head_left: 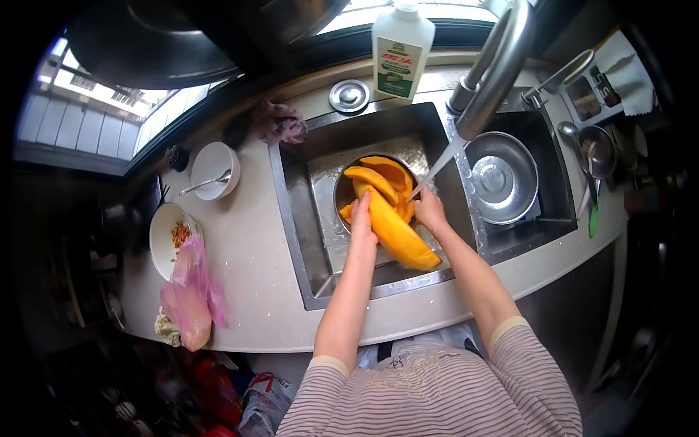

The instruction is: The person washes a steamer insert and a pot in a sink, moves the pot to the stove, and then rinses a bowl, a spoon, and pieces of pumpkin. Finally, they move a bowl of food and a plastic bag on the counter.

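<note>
View from my head, looking down at a steel sink [291, 211] set in a pale tabletop [247, 269]. I am rinsing pumpkin. My left hand [362, 217] clasps a long orange pumpkin wedge [397, 233], fingers pressed together over its upper edge; the thumb is hidden. My right hand [429, 211] closes on the far side of the same wedge, just where a thin stream of water [437, 169] from the tap [499, 65] lands. The wedge leans out of a round metal bowl [342, 191] in the left basin, its near tip pointing right, and more pumpkin slices [386, 175] sit in the bowl behind it. A metal pot [502, 178] rests in the right basin. A white bottle [400, 47] stands at the far edge. On the left are a white bowl [213, 169] with a spoon, a plate [169, 237] with scraps and a pink plastic bag [191, 291]. The wedge looks wet and slippery, so turning it under the stream would call for a firm two-handed hold.
</note>
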Demonstrator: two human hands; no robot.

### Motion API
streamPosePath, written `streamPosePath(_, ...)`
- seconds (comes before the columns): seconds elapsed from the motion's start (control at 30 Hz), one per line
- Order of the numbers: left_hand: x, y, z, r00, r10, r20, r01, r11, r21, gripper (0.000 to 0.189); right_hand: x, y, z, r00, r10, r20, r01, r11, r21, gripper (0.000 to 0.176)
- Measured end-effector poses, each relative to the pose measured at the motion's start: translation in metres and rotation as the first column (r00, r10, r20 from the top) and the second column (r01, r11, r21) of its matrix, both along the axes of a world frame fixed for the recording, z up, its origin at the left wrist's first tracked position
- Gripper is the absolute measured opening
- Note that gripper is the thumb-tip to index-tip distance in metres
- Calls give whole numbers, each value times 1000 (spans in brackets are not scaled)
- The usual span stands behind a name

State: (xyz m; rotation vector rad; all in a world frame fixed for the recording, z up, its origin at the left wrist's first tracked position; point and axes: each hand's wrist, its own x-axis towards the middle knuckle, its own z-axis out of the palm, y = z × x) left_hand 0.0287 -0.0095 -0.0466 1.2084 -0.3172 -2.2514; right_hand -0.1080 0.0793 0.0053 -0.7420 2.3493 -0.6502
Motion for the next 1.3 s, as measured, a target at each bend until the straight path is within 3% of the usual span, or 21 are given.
streamPosePath(0.1, -20, 7, 10, 956, -88, 281, 136, 978, -157, 48, -15, 15, -22, 992, -51, 118, 40, 995, 91, 48)
streamPosePath(0.2, -26, 37, 21, 846, -84, 526, 277, 913, -300, 60, -13, 32, -25, 953, -132, 272, 160, 983, -84, 53)
streamPosePath(0.27, -28, 57, 50, 863, -86, 497, 238, 938, -252, 65, -6, 38, -22, 892, -252, 375, 333, 927, -170, 54)
streamPosePath(0.37, -30, 63, 58, 904, -87, 420, 164, 975, -152, 71, -3, 56, -2, 575, -56, 817, 263, 957, -120, 55)
streamPosePath(0.43, -29, 54, 69, 928, -98, 358, 146, 984, -107, 61, 11, 52, 42, 832, 127, 541, 22, 965, -261, 44)
streamPosePath(0.5, -23, 41, 49, 964, -81, 252, 121, 981, -149, 43, 28, 43, 72, 935, 299, 189, -258, 942, -214, 40)
streamPosePath(0.57, -6, 25, 74, 986, -144, 81, 134, 984, 119, 39, 47, 25, 106, 912, 406, 54, -398, 909, -122, 33)
streamPosePath(0.6, 3, 21, 85, 989, -150, 1, 147, 969, 199, 34, 52, 21, 126, 892, 449, 51, -434, 883, -178, 23)
streamPosePath(0.63, 14, 18, 87, 980, -200, -23, 199, 949, 246, 34, 60, 23, 120, 855, 513, -80, -517, 830, -208, 21)
streamPosePath(0.7, 36, 16, 85, 955, -288, -78, 297, 894, 336, 33, 82, 29, 102, 726, 594, -345, -678, 701, -220, 19)
streamPosePath(0.77, 40, 25, 87, 966, -250, -70, 259, 899, 354, 37, 90, 43, 122, 512, 684, -520, -793, 608, 20, 18)
streamPosePath(0.8, 40, 30, 92, 971, -235, -53, 238, 909, 342, 39, 90, 48, 129, 378, 722, -579, -819, 552, 153, 17)
streamPosePath(0.9, 38, 39, 90, 988, -128, -91, 148, 951, 272, 46, 79, 59, 126, 443, 707, -552, -838, 545, 26, 21)
streamPosePath(1.0, 22, 38, 87, 993, 9, -118, 10, 987, 163, 49, 49, 64, 95, 550, 495, -673, -774, 605, -187, 22)
streamPosePath(1.07, 9, 27, 67, 981, 92, -173, -58, 979, 197, 50, 23, 61, 69, 532, 492, -689, -753, 648, -118, 33)
streamPosePath(1.17, -14, 16, 23, 977, 97, -189, -45, 964, 262, 48, -4, 43, 29, 390, 482, -785, -643, 753, 143, 40)
streamPosePath(1.3, -24, 24, -5, 979, 136, -153, -72, 930, 360, 39, -4, 28, -4, 385, 637, -668, -594, 725, 349, 47)
